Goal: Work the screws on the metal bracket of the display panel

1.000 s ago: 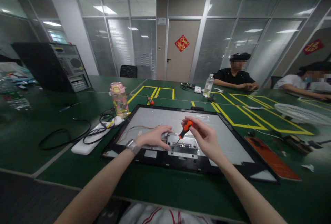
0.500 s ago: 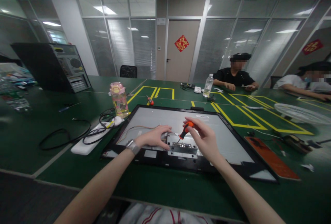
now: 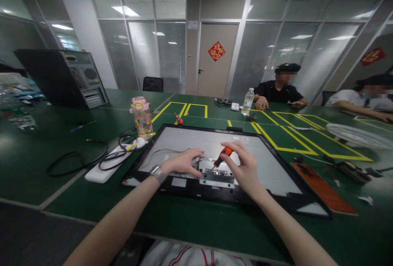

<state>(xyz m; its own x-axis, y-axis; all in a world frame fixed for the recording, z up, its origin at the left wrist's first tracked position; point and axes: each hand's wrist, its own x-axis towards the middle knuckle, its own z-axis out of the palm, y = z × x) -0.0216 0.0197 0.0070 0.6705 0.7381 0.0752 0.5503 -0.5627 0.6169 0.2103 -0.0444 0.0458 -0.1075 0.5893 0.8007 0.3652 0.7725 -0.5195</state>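
Observation:
A flat display panel (image 3: 267, 163) with a black frame lies on the green table, its grey back facing up. On its near middle part sits a silver metal bracket (image 3: 211, 183). My right hand (image 3: 244, 167) grips a screwdriver (image 3: 225, 154) by its orange-and-black handle. The screwdriver tilts down to the left, with its tip at the bracket's upper part. At the bracket's left end rests my left hand (image 3: 182, 163), thumb and fingers spread around that end. Its fingertips lie near the upper left corner, the thumb at the lower left.
Left of the panel are a white power strip (image 3: 101, 172), black cables (image 3: 66, 172) and a pink-lidded bottle (image 3: 141, 120). A computer case (image 3: 52, 77) stands far left. An orange-brown board (image 3: 325, 190) lies to the right. Two people sit across the table, near a clear bottle (image 3: 247, 101).
My right hand and the screwdriver handle have shifted slightly right and down, so the screwdriver leans more. My left hand stays at the bracket. The black-clad person's hand has moved left.

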